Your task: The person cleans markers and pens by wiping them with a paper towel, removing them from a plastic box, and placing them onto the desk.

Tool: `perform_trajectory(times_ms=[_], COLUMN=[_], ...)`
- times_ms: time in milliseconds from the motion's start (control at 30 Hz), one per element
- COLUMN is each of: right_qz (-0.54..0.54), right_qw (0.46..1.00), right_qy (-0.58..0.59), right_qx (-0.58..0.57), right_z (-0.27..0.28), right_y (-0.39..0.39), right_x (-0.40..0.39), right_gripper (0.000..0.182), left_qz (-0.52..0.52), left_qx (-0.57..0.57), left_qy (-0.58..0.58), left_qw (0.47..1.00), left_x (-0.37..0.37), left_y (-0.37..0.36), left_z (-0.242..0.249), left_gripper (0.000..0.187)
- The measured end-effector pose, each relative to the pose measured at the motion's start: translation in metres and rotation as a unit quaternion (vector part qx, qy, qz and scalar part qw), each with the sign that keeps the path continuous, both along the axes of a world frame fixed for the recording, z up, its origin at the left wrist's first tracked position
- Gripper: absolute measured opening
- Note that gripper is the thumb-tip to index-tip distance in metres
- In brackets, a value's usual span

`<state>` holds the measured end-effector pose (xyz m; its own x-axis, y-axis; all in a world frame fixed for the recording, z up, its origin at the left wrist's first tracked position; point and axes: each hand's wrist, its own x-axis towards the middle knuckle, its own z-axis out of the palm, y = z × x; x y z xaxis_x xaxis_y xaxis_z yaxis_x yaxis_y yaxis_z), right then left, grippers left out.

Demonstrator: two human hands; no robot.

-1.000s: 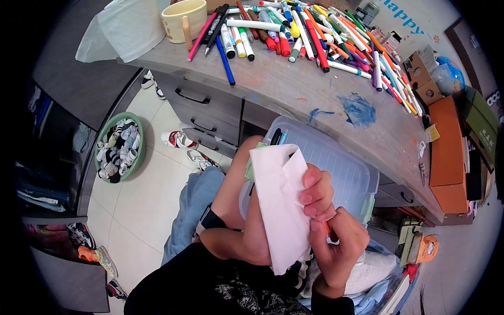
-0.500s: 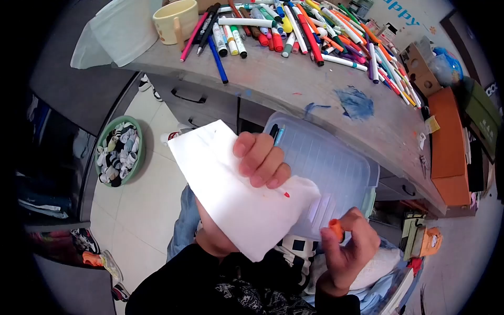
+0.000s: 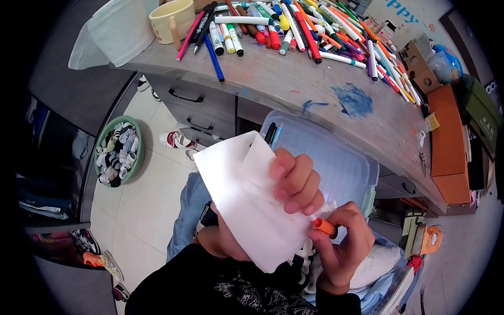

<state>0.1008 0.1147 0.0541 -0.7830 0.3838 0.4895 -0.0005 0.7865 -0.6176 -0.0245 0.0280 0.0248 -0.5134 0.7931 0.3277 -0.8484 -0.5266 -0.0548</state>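
My left hand [image 3: 298, 184] is closed on a white sheet of paper or tissue [image 3: 241, 189], its fingers curled over the sheet's right part. A thin white piece with a red tip pokes out below those fingers, mostly hidden by hand and sheet. Between the thumb and fingers of my right hand [image 3: 346, 241] is a short orange marker part [image 3: 325, 227], its round open end facing left. That opening is right at the red tip under my left fingertips. Both hands are held up in front of a translucent plastic bin [image 3: 336, 163].
Many markers [image 3: 299, 31] lie heaped on the desk [image 3: 273, 79], beside a yellow mug [image 3: 173, 21] and white tissue [image 3: 118, 31]. Blue stains mark the desktop. A black and a blue pen lie in the bin. A green basin [image 3: 137, 160] of socks stands on the floor.
My left hand has moved right and slightly down with the white sheet. My right hand has shifted slightly left, bringing the orange marker part up against the red tip.
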Motion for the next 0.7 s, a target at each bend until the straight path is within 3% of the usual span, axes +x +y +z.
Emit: perform_trajectory(times_ms=[67,367,433,600,700], right_qz=[0.005,0.018,0.024,0.007,-0.139], right_qw=[1.0,1.0,0.999,0.999,0.964], right_qy=[0.002,0.003,-0.008,-0.026,0.143], right_qx=[0.0,-0.016,-0.024,-0.045,-0.174], right_z=[0.001,-0.001,-0.002,-0.012,-0.034], right_y=[0.0,0.004,0.003,-0.001,0.011], right_x=[0.0,0.002,0.003,0.005,0.011], right_gripper=[0.035,0.032,0.032,0.032,0.02], left_qz=[-0.002,-0.038,-0.034,-0.036,-0.011], left_qx=[-0.024,-0.033,-0.009,0.01,0.015], left_qy=[-0.015,0.024,-0.029,-0.019,-0.066], left_qw=[1.0,0.998,0.999,0.999,0.998], left_x=[0.003,0.004,0.006,0.003,-0.003], left_y=[0.001,0.007,0.009,0.015,0.013], left_z=[0.005,-0.002,-0.004,-0.012,-0.002], left_gripper=[0.023,0.021,0.048,0.044,0.035])
